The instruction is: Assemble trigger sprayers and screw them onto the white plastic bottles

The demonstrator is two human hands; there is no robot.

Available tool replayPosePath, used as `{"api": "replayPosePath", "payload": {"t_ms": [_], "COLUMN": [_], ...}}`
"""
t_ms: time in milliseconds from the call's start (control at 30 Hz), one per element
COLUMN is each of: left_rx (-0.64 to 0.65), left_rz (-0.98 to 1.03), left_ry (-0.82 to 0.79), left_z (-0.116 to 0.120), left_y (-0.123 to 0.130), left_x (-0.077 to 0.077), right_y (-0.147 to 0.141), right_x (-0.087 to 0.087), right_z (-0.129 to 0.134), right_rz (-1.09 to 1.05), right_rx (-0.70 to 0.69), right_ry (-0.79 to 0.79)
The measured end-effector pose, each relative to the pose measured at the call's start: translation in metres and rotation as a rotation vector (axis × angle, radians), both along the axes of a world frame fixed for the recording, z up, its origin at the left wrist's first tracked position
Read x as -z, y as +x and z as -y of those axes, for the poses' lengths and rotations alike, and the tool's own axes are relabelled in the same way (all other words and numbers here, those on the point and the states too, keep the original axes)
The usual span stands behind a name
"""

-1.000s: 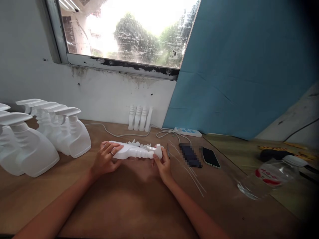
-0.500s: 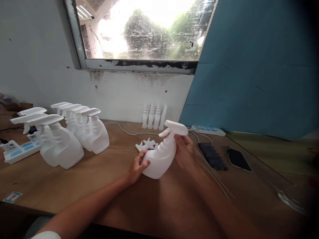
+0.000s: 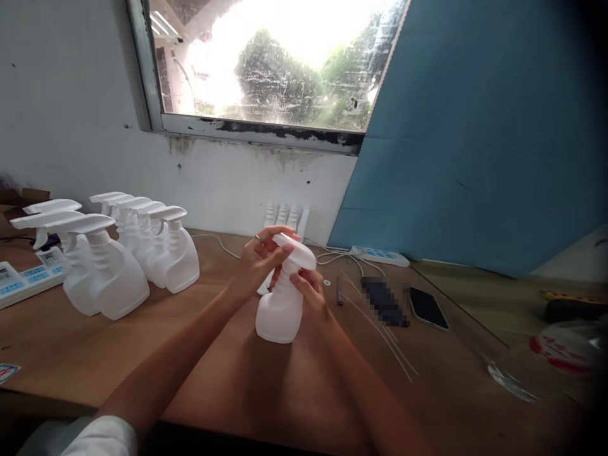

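Note:
A white spray bottle (image 3: 279,313) stands almost upright on the brown table in front of me. My left hand (image 3: 256,261) grips its white spray head (image 3: 299,252) from the left, thumb on the side and fingers over the top. My right hand (image 3: 311,292) closes round the neck just under the back of the head. White loose pieces lie behind the bottle, mostly hidden by it and my left hand. Several finished-looking white spray bottles (image 3: 118,282) stand in two groups at the left.
Several narrow white bottles (image 3: 282,215) stand by the wall. Power strips lie at the left (image 3: 35,278) and back right (image 3: 380,256). A phone (image 3: 428,308), a dark pixelated item (image 3: 384,301), thin strands (image 3: 392,339) and a clear plastic container (image 3: 565,348) are at the right.
My left hand has moved from the bottle's body up to the spray head. The bottle has gone from tilted to nearly upright. The view has shifted slightly to the right.

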State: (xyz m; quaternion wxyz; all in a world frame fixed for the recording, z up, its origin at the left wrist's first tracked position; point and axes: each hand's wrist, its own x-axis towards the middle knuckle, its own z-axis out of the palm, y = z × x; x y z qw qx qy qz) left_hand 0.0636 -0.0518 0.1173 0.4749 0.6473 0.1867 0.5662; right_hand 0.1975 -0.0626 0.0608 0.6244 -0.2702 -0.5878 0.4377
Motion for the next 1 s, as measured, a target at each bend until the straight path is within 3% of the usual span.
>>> {"api": "replayPosePath", "payload": {"t_ms": [100, 300, 400, 500, 633, 767, 900, 1000], "left_rx": [-0.101, -0.349, -0.371, -0.396, -0.398, -0.456, -0.425, -0.464], "left_rz": [0.05, -0.025, -0.064, -0.077, -0.095, -0.124, -0.122, -0.12], "left_ry": [-0.022, 0.065, 0.089, 0.112, 0.093, 0.099, 0.09, 0.109], "left_z": [0.0, 0.0, 0.001, 0.002, 0.004, 0.005, 0.005, 0.006], "left_y": [0.007, 0.0, -0.005, -0.008, -0.01, -0.012, -0.012, -0.012], "left_x": [-0.001, 0.006, 0.002, 0.0, 0.0, 0.001, 0.002, 0.003], "right_y": [-0.002, -0.009, -0.011, -0.012, -0.014, -0.013, -0.012, -0.009], "right_x": [-0.003, -0.011, -0.013, -0.015, -0.018, -0.017, -0.015, -0.013], "right_z": [0.003, 0.003, 0.0, 0.0, 0.001, 0.001, 0.0, 0.001], "right_rz": [-0.029, -0.094, -0.066, -0.084, -0.061, -0.116, -0.116, -0.133], "right_rx": [0.054, -0.056, -0.035, -0.126, -0.063, -0.198, -0.125, -0.233], "right_ry": [0.013, 0.03, 0.017, 0.004, -0.008, -0.006, 0.018, 0.013]}}
